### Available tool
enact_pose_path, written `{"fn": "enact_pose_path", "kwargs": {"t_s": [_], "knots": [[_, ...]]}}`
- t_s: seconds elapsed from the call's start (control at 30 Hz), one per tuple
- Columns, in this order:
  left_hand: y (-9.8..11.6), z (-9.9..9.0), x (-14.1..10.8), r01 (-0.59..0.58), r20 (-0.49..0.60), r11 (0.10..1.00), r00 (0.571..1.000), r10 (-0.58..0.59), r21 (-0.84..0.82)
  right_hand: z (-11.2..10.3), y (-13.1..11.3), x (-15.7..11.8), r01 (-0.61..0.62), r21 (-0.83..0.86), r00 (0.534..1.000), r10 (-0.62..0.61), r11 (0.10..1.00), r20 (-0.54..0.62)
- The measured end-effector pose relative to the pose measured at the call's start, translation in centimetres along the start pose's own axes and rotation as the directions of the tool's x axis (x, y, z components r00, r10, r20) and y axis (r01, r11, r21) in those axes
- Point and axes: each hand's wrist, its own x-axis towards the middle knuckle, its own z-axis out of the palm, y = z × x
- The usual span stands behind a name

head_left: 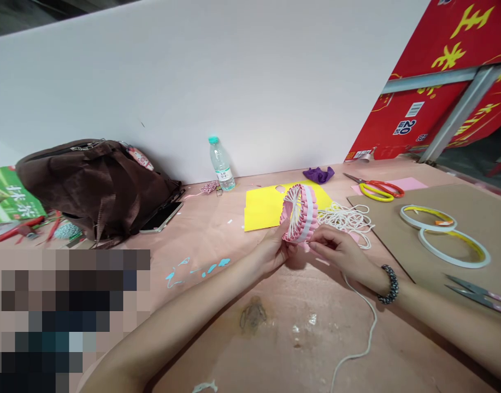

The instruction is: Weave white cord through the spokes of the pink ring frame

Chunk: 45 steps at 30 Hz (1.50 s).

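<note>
A pink pleated paper ring [308, 214] with a white band round its outside and white string laced across its inside is held up over the table. My left hand [280, 248] grips it from the lower left, fingers closed on its rim. At its lower right, my right hand [336, 246] has thumb and fingers pinched together close to the rim. A white string [372, 322] trails down from below the right hand to the table's front; whether the fingertips hold that string is too small to tell. Behind the ring lies a loose heap of white string [351, 217].
Yellow paper [258, 210] lies behind the ring. Red-and-yellow scissors [377, 189], rolls of tape [459, 248], grey scissors [479, 292] and a cardboard sheet [392, 234] are at right. A water bottle [221, 166], brown bag [94, 185] and phone [162, 217] stand left of centre.
</note>
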Motion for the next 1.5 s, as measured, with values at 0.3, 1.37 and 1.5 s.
{"fn": "enact_pose_path", "kwargs": {"t_s": [0.3, 1.37, 1.5], "knots": [[0.3, -0.8, 0.8, -0.020, -0.009, 0.999, 1.000, 0.019, -0.028, -0.1, 0.0, 0.0, -0.055, -0.017, 0.998, 0.054, 0.998, -0.038], [-0.4, -2.3, 5.0, -0.436, -0.057, 0.634, 0.795, 0.604, 0.638, 5.0, -11.2, -9.2, 0.780, -0.041, 0.373, -0.411, 0.625, 0.832], [-0.4, -2.3, 4.6, -0.406, -0.056, 0.614, 0.803, 0.594, 0.677, 5.0, -11.4, -10.6, 0.819, -0.034, 0.320, -0.406, 0.573, 0.856]]}}
